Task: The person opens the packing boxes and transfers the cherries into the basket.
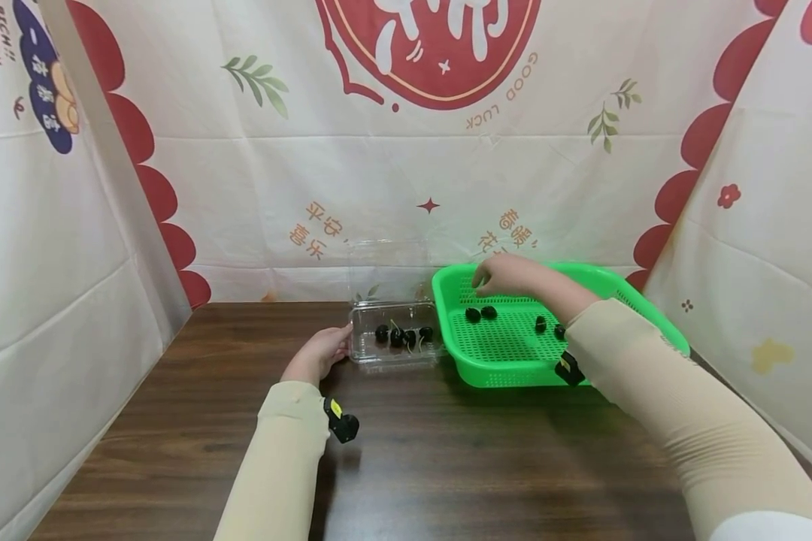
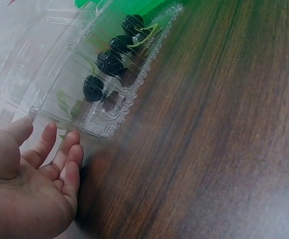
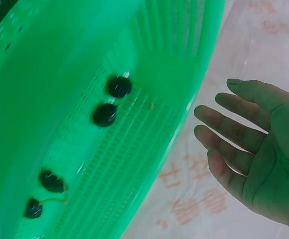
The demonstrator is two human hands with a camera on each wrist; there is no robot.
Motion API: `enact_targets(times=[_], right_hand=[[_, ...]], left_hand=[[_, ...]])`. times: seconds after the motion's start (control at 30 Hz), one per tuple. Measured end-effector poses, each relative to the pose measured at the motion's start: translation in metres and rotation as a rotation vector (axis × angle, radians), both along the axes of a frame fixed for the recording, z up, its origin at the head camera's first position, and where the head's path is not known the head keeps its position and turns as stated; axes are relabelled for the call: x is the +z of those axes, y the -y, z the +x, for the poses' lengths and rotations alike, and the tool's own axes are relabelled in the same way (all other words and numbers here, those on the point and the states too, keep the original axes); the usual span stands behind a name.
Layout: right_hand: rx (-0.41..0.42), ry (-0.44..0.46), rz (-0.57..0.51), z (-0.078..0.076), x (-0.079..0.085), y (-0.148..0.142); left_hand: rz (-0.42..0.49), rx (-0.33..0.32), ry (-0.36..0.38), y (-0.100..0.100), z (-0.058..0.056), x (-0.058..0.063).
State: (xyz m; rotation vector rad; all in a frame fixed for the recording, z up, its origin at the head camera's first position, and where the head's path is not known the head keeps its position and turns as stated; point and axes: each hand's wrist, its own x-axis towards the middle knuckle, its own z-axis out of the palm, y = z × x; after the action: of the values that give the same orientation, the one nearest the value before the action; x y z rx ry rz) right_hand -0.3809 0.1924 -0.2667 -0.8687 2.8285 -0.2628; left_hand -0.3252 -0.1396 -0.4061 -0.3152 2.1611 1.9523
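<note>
A clear plastic box (image 1: pixel 360 352) with its lid raised (image 1: pixel 389 267) stands on the table and holds several dark cherries (image 1: pixel 396 336) with pale stems. At the box's left end is my left hand (image 1: pixel 319 352); in the left wrist view its fingers (image 2: pixel 71 169) are loosely bent and its thumb is near the box's corner. Just right of the box sits a green plastic basket (image 1: pixel 507 376) with several cherries (image 1: pixel 489 312) spread on its floor. My right hand (image 1: pixel 514 275) hangs over the basket's far side. The right wrist view shows its fingers (image 3: pixel 231 129) relaxed and holding nothing.
A dark wood table (image 1: pixel 446 466) runs under everything. Printed white cloth (image 1: pixel 243 188) hangs close behind the box and basket, and along both sides. The basket's raised rim (image 1: pixel 670 338) lies under the right forearm.
</note>
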Motion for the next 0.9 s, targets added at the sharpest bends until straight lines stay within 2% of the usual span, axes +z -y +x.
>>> enact_targets(times=[0.43,0.9], right_hand=[[0.068,-0.063,0.029,0.028,0.001,0.048],[0.158,-0.116,0.123,0.040,-0.015,0.078]], left_hand=[[-0.005,-0.004,-0.003,-0.001,0.001,0.000],[-0.022,-0.022,-0.004,-0.002,0.005,0.002]])
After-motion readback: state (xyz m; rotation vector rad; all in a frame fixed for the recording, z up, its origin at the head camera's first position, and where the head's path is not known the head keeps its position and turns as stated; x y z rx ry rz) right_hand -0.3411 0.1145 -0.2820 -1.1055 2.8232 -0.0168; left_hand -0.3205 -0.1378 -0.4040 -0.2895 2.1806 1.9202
